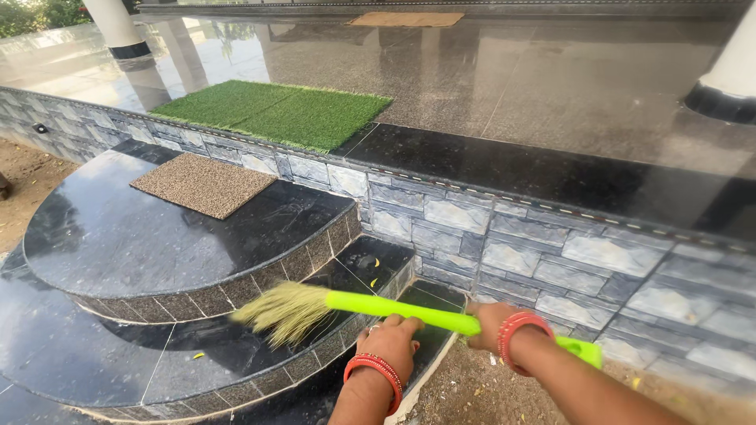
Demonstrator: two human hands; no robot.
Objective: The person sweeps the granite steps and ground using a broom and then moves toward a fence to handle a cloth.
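The broom (pixel 378 308) lies almost level across the near part of the scene, its long axis running left to right: straw head at the left over the middle step (pixel 260 334), green handle reaching right past both hands. The left hand (pixel 391 340) is closed on the handle nearer the bristles; the right hand (pixel 492 323) is clamped on it farther right, toward the handle's end. The hands sit apart along the handle, with the left one closer to the head.
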